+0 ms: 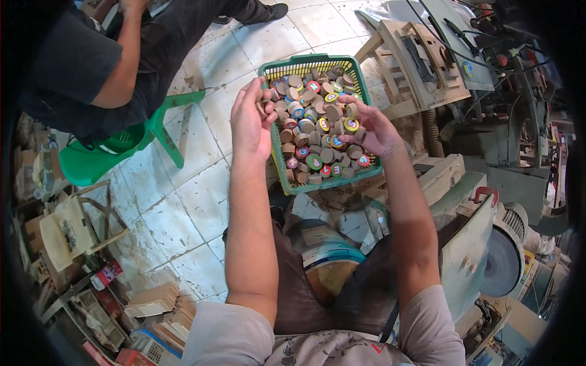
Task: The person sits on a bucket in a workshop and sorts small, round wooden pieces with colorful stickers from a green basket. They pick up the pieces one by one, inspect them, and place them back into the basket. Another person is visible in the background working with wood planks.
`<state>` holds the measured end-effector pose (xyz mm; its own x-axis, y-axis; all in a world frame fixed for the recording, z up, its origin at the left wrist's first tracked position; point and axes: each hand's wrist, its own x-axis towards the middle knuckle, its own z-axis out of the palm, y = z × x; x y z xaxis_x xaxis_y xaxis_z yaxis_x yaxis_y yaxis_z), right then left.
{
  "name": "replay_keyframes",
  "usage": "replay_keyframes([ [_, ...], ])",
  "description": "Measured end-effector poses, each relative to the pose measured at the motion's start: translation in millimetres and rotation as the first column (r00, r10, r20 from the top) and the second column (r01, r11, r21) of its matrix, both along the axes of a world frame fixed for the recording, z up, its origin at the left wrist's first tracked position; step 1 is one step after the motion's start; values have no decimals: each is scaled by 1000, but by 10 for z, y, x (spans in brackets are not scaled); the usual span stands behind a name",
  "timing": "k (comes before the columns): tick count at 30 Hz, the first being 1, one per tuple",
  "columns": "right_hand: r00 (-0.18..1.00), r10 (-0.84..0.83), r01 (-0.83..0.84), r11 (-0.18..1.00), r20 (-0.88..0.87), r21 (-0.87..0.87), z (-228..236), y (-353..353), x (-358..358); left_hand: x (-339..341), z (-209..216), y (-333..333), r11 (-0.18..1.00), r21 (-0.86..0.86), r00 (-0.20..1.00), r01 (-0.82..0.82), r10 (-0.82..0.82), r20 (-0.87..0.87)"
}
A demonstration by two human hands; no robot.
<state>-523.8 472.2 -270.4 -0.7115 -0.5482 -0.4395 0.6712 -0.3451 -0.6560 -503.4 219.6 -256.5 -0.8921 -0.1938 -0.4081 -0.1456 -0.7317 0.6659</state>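
Note:
A green plastic basket (317,58) stands in front of me, filled with small round wooden discs (314,139). Many are plain brown; others have coloured faces with letters in red, yellow, blue and green. My left hand (251,119) is at the basket's left side, its fingers curled around a few plain discs (261,110). Over the right side, my right hand (376,129) has its thumb and fingers bent around several discs, among them a yellow-faced one (351,124). Part of what lies in each palm is hidden by the fingers.
At upper left a person in dark clothes (67,67) sits on a green plastic chair (104,160). A wooden stand (421,61) and a machine with a grey sanding disc (502,263) are on my right. Wood boards (152,300) are stacked at lower left.

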Motion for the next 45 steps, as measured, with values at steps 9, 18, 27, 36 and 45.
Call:
replay_keyframes([
  [9, 997, -30, 43, 980, -71, 195, -169, -25, -123, 3, -10, -10, 1000, -11, 1000, 7, -7, 3],
  [18, 913, 38, 215, 800, -405, 559, -35, -302, -427, -2, -25, -23, 1000, -10, 1000, 11, -12, -19],
  [27, 482, 464, 412, 628, -743, 660, 61, -660, 19, 11, -22, -66, 1000, -12, 999, 0, 0, -32],
  [36, 194, 868, 503, 312, -457, 806, -213, -843, 256, -5, -28, -72, 1000, -9, 999, -5, 4, -34],
  [45, 388, 653, 508, 437, -650, 742, -186, -675, -108, 4, -6, -60, 1000, -18, 1000, -11, 10, -24],
])
